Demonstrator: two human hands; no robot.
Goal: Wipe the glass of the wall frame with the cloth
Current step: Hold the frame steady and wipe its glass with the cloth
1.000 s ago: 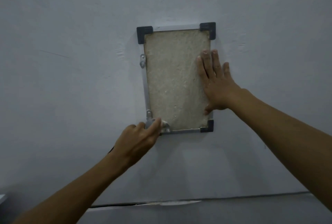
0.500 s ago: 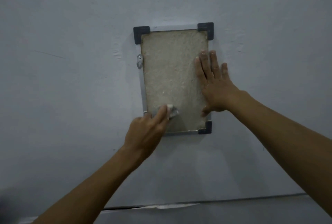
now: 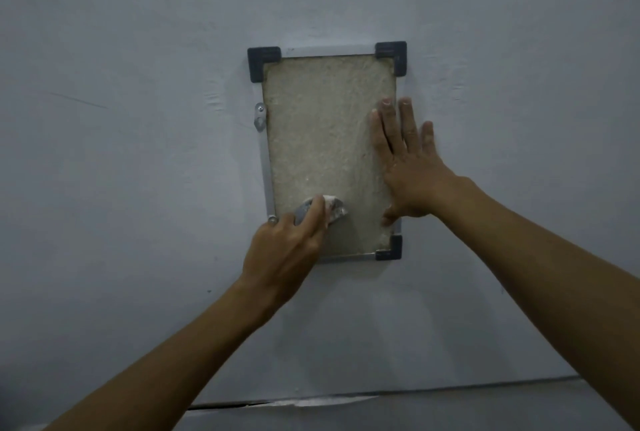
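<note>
While the right hand (image 3: 414, 167) lies flat with straight fingers on the right edge of the wall frame (image 3: 327, 153), the left hand (image 3: 287, 243) grips a small crumpled cloth (image 3: 332, 207), pressing it against the lower left of the glass (image 3: 322, 126).

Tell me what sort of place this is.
Probably an indoor room, though which kind is unclear. A plain painted wall fills the view, a frame with dark corner caps hangs on it, and a ledge or seam runs along the bottom.
</note>
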